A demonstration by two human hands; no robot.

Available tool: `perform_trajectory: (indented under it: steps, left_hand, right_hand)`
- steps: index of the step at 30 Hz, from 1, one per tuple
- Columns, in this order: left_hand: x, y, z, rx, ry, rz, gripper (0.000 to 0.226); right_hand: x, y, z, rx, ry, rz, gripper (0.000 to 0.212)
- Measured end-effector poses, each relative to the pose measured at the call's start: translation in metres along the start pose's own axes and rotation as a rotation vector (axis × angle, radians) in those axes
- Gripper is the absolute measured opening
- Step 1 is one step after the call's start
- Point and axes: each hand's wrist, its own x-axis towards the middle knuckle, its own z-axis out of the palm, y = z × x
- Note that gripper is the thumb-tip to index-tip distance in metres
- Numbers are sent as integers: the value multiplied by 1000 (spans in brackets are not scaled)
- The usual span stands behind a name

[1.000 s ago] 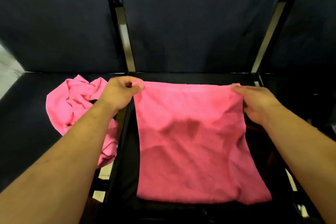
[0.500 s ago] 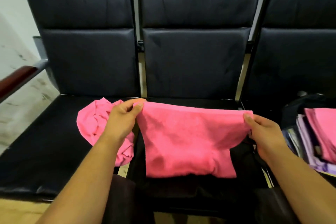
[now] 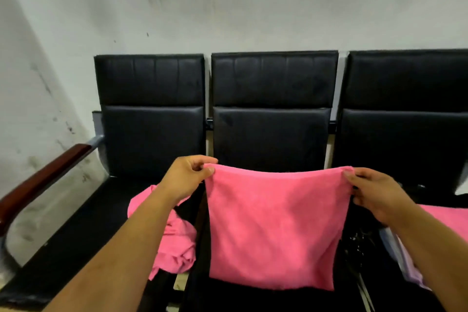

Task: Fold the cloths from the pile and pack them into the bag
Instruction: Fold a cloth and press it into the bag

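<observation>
Black padded seats (image 3: 271,132) are standing in a row of three against a stained grey wall (image 3: 228,7), and a brown armrest (image 3: 43,182) is closing off the row at the left end. Over the middle seat a pink cloth (image 3: 274,230) is hanging flat and upright, clear of the cushion, its top edge sagging slightly between two hands and its bottom edge dangling free. Left of it, a crumpled pile of pink cloth (image 3: 174,243) is lying on the left seat near the gap between the cushions, partly hidden behind the left forearm. On the right seat a folded pink cloth (image 3: 445,218) is showing at the frame edge, with pale lilac fabric (image 3: 410,268) beneath it; whether these are sitting inside a bag cannot be told. The left hand (image 3: 184,180) is pinching the hanging cloth's top left corner between thumb and fingers. The right hand (image 3: 374,195) is gripping the top right corner in the same way, fingers curled over the edge.
</observation>
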Motion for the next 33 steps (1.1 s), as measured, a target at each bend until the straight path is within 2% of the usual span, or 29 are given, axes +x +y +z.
perform_trajectory:
  steps: [4, 7, 9, 11, 14, 17, 19, 20, 22, 24, 27, 30, 33]
  left_hand:
    - [33, 60, -32, -35, 177, 184, 26]
    - [34, 94, -49, -136, 276, 283, 27]
    - [26, 99, -51, -151, 262, 296, 26]
    - [11, 92, -47, -146, 209, 287, 26]
    - [-26, 60, -31, -130, 109, 202, 27]
    - [-69, -3, -5, -24, -2, 9, 29]
    - [-102, -50, 20, 44, -144, -133, 32]
    - [-116, -73, 31, 84, -195, -178, 32]
    - [-138, -117, 51, 153, -238, -259, 28]
    - [-145, -152, 65, 192, -305, -325, 26]
    - [-126, -171, 78, 205, -308, -351, 25]
    - [-92, -183, 89, 165, -240, -313, 25]
    - [-56, -192, 102, 164, -207, -302, 24]
  right_hand:
    - [11, -68, 4, 203, 30, -251, 13]
    - [-2, -105, 2, 313, 22, -410, 25]
    - [-15, -108, -1, 311, 28, -446, 28]
    - [-28, -94, -7, 243, 32, -457, 21]
    - [-53, -45, -14, 144, 22, -359, 14]
    - [-84, 23, -16, -49, -45, -189, 13]
    - [-103, 72, -17, -206, -81, -47, 46]
    - [-109, 97, -18, -271, -103, 19, 53]
    - [-119, 142, -14, -412, -148, 128, 26]
    - [-117, 176, -9, -513, -174, 205, 28]
    - [-99, 188, 5, -579, -133, 291, 18]
    - [-67, 190, 17, -611, -81, 251, 12]
    - [-33, 199, 29, -651, -26, 219, 16]
